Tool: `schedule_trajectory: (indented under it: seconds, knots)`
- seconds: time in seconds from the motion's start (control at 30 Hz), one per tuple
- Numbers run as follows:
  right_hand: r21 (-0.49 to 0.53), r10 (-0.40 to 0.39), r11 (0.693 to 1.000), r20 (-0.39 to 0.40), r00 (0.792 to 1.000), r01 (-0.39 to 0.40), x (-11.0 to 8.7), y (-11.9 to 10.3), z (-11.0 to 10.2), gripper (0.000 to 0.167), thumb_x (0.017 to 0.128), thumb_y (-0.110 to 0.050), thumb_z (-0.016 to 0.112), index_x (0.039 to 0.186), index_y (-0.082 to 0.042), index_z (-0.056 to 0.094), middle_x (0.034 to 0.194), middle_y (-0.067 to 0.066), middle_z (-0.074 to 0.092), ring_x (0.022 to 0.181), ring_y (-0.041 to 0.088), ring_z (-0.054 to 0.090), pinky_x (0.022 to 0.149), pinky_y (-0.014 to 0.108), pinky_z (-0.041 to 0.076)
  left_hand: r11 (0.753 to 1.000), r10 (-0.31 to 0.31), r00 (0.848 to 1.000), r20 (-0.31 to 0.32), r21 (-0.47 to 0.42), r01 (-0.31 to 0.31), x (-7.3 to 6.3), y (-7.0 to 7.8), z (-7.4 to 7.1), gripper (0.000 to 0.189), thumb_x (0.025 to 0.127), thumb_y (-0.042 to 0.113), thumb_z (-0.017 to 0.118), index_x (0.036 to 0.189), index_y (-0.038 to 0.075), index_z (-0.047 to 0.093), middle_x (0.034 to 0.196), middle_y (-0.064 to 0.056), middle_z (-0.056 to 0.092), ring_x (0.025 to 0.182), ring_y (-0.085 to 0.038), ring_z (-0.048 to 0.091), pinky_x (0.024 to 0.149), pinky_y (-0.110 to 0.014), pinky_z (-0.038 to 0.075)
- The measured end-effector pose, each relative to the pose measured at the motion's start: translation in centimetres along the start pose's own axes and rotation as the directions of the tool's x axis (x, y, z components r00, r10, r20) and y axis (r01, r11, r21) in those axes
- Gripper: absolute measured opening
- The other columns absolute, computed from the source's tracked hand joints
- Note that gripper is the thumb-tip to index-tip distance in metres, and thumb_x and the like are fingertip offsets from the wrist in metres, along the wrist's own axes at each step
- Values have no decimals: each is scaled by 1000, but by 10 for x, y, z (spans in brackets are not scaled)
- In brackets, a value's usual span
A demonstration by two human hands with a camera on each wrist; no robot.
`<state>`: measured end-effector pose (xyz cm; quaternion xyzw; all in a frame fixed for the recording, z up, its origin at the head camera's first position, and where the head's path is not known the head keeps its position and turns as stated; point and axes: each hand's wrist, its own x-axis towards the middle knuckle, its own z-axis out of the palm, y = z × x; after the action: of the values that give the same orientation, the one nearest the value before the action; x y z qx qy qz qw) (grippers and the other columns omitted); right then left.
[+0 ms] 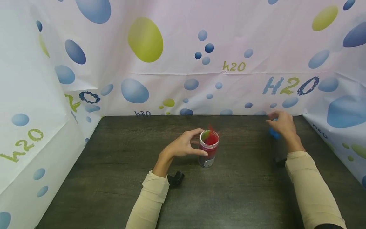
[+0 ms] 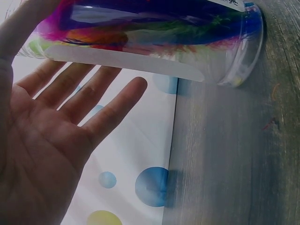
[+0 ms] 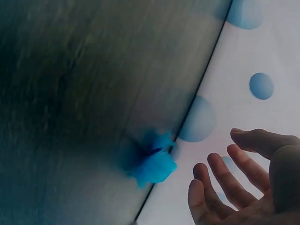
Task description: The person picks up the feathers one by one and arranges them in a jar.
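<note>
Near the middle of the table stands a clear cylindrical jar (image 1: 208, 152) packed with feather-like tufts in red, green, blue and purple, its top uncovered. My left hand (image 1: 183, 143) holds it from the left, thumb on the near side and fingers round the far side. In the left wrist view the left hand (image 2: 61, 122) has its little finger away from the jar (image 2: 154, 33). At the far right, my right hand (image 1: 281, 122) has loosely bent fingers. Just off the right hand (image 3: 234, 187) is a crumpled blue tuft (image 3: 157, 164), apart from the fingers.
The dark wooden table (image 1: 114, 165) meets a bubble-printed sheet (image 1: 177, 63) along its back edge. That sheet also hangs on both sides. Black wrist straps' mounts (image 1: 175, 178) show by the sleeves. Tiny orange-red bits (image 2: 272, 123) lie on the tabletop near the jar's base.
</note>
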<state>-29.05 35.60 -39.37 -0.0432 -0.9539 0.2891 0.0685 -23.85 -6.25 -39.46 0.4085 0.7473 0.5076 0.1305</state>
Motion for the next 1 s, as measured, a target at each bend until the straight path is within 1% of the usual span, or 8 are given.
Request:
schedule_trajectory:
  seconds: [0.17,0.33,0.47,0.57,0.7,0.83,1.0]
  knots:
    - [-30,43,999,39,998,-41,4,9,-1,39,100,-15,60,129,11,56,135,38,54,125,59,46,101,73,40,1000,-1,1000,7,-2,1,0,0,0,60,85,0,82,138,-2,53,129,-16,64,123,-22,65,104,-30,54]
    - [-68,104,993,106,989,-97,9,16,-5,43,101,-15,57,134,11,51,142,42,44,127,62,42,101,76,38,1000,11,1000,9,-3,-11,2,0,0,60,86,0,82,138,-2,53,129,-15,64,123,-22,65,104,-31,54]
    - [-88,116,991,138,984,-104,14,20,-7,45,101,-16,57,135,12,50,138,43,42,124,62,44,100,75,39,1000,9,1000,7,-3,-9,3,1,0,60,85,0,82,138,-2,53,129,-15,64,123,-22,65,103,-30,54]
    - [-102,119,989,146,982,-105,17,23,-7,45,100,-16,58,135,12,50,134,42,44,120,61,47,97,74,42,1000,1,1000,7,-1,-1,3,1,0,60,85,0,83,138,-2,53,130,-15,64,123,-22,64,103,-30,54]
    - [-126,128,986,158,979,-108,19,24,-7,46,100,-16,58,135,12,50,131,43,45,117,62,48,95,74,43,1000,1,1000,6,-1,-1,3,2,1,60,85,0,83,138,-1,53,130,-15,64,124,-22,64,104,-30,54]
    - [-152,147,981,194,970,-118,20,24,-8,47,99,-17,58,135,12,49,134,46,42,120,65,45,95,75,42,1000,2,1000,4,-3,-2,3,1,1,60,85,0,83,138,-1,54,130,-15,64,124,-22,64,103,-31,54]
    - [-173,165,977,254,953,-123,21,25,-9,52,99,-20,59,138,13,46,139,49,35,126,68,37,99,77,39,1000,-2,1000,10,-17,2,4,1,1,59,85,-1,82,137,-2,54,129,-16,64,123,-22,64,105,-39,54]
